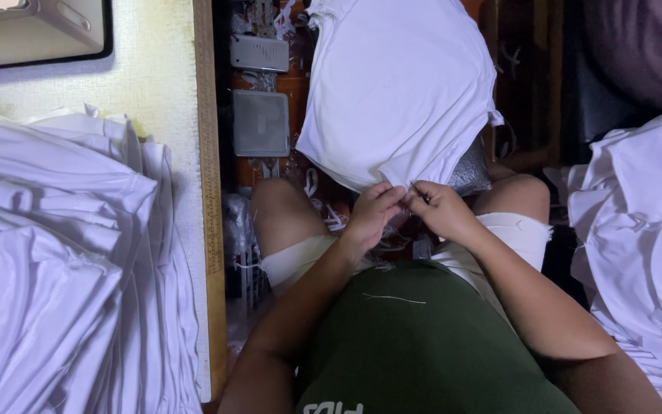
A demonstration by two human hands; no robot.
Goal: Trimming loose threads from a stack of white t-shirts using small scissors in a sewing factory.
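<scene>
My left hand and my right hand meet almost fingertip to fingertip above my lap, both pinching the lower edge of a white knit cotton garment piece. Left thumb and fingers are closed on the hem just left of centre; right fingers are closed on the same hem just beside them, with a thin thread end showing between the two grips. The garment spreads upward and away from my hands, draped over something in front of my knees, so the bulk of the cloth lies beyond the grip and only the bottom corner is in my fingers.

On my left a pale worktable carries a big heap of folded white fabric pieces, well apart from my hands, with a yellow wooden ruler strip running along the table's edge. On my right another pile of white fabric sits near my right forearm. A grey square box lies on the floor between the table and the garment. A loose white thread rests on my dark green shirt.
</scene>
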